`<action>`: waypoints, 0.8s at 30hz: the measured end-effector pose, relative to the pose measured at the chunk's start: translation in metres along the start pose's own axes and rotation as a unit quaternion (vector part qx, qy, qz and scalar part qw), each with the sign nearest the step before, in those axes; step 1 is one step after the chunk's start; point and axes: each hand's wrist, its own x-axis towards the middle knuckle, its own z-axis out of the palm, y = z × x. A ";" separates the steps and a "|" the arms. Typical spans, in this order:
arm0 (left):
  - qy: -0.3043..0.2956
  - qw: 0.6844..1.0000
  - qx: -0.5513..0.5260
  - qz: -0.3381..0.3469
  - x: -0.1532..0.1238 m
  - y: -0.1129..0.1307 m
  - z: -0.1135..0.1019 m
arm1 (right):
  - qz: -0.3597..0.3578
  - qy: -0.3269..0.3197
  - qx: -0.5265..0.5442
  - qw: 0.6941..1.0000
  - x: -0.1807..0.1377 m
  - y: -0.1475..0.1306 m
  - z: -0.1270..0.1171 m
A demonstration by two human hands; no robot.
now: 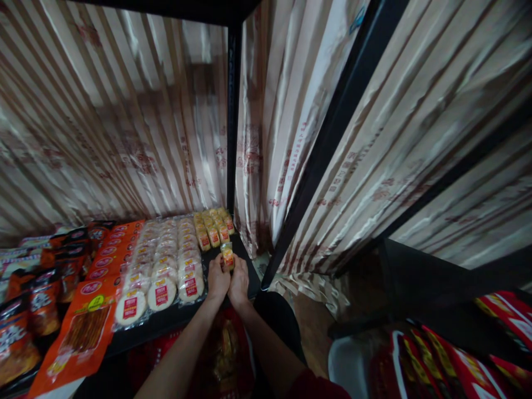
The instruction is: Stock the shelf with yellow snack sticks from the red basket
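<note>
As I look down through the head camera, I see the left hand (pixel 218 279) and the right hand (pixel 240 279) close together, both clamped on one small yellow packet (pixel 227 258). It is near the right edge of the black shelf (pixel 252 272), just in front of the yellow packet rows (pixel 213 226), which occupy the far right corner. Whether its bottom touches the shelf I cannot tell, because the hands cover it. Its label is turned toward me, as are those of the nearest packets in the rows; I suppose this is for reading them from the front edge. Two hands are used, probably, because the packet is small and must be kept straight.

To the left, round white crackers (pixel 162 293) in clear wrapping stand in three columns from the far edge toward the front edge. They overlap, I think, so that each one shows a little. Beside them lie overlapping orange packs (pixel 93 302), and toward the left edge are dark orange bags (pixel 44 305).

A pleated cloth (pixel 124 111) hangs behind the far edge. The upright post (pixel 233 122) at the far right corner and the slanted post (pixel 328 138) by the near right corner limit, in my judgement, the room on that side. Below the hands is a red bag (pixel 228 349); at lower right are a white container (pixel 347 363) and red packages (pixel 461 360).
</note>
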 end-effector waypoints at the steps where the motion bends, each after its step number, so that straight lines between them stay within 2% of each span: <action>1: -0.005 1.000 -0.003 0.002 0.003 0.001 0.001 | -0.001 0.005 -0.004 1.000 0.003 0.001 0.002; 11: -0.047 0.992 -0.118 -0.013 0.030 -0.003 0.025 | 0.010 0.046 0.006 0.999 0.038 0.010 0.016; 16: -0.048 0.992 -0.114 -0.020 0.038 -0.002 0.032 | 0.018 0.053 0.018 0.998 0.048 0.010 0.020; 24: -0.087 0.988 -0.128 -0.029 0.057 -0.001 0.034 | 0.066 0.058 0.006 0.996 0.063 0.002 0.024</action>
